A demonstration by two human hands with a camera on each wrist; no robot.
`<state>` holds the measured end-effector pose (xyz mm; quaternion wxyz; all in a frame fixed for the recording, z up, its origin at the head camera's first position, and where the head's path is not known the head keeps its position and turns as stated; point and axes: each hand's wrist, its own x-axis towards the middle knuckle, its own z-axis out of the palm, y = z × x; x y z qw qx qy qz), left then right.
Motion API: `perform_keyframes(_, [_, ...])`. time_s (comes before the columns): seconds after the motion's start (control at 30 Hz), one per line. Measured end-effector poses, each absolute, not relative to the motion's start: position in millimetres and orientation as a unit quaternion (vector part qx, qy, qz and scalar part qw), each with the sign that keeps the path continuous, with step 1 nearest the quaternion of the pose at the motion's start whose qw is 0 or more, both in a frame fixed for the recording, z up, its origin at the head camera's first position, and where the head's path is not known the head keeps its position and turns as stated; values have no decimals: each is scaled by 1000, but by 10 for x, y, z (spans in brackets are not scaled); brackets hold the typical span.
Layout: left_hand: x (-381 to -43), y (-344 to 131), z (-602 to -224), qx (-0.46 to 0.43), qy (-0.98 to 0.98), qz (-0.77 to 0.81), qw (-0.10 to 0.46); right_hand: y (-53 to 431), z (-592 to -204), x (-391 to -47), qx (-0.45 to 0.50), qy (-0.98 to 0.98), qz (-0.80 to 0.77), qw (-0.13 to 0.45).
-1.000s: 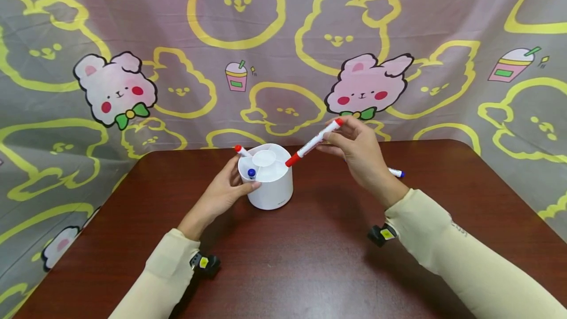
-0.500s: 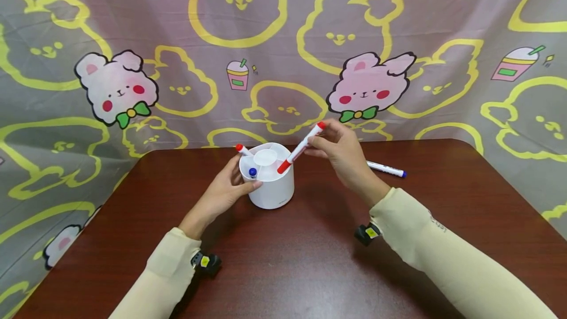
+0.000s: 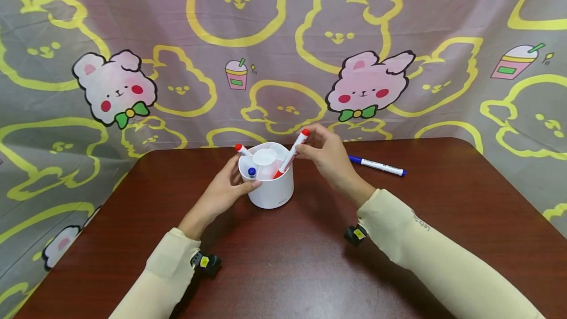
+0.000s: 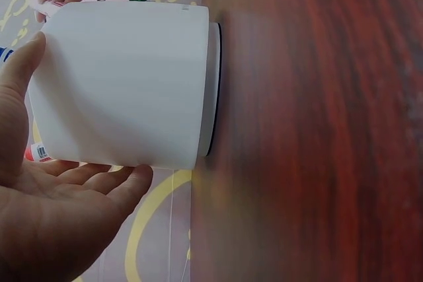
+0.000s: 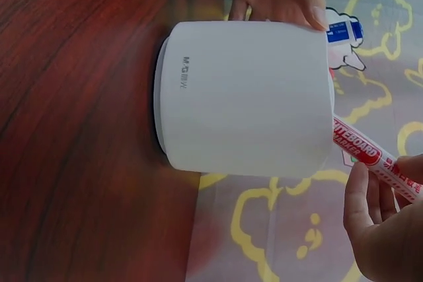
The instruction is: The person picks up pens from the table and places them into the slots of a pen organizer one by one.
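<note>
A white pen holder with several compartments stands upright on the table. My left hand grips its left side, thumb at the front rim and fingers around the far side. Between thumb and fingers, my right hand pinches a red whiteboard marker, tilted, its red cap end inside the front right compartment. That end is partly hidden by the rim in the right wrist view, where the marker's printed barrel shows. Another red-ended marker leans in the back left compartment, and a blue-ended marker sits in the front left one.
A blue whiteboard marker lies on the dark wooden table, right of the pen holder and behind the right hand. A patterned curtain hangs right behind the table's far edge.
My right hand has moved left and down with the red marker, bringing its cap end from above the rim into the holder. The blue marker on the table has come into full sight.
</note>
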<state>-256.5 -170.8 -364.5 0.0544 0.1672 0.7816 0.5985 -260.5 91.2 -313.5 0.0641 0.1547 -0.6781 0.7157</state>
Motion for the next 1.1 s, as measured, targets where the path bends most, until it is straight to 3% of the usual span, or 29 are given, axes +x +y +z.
perform_keyframes(1.1, [-2562, -1715, -3656, 167, 774, 607, 60, 709, -3330, -2585, 134, -783, 606, 51])
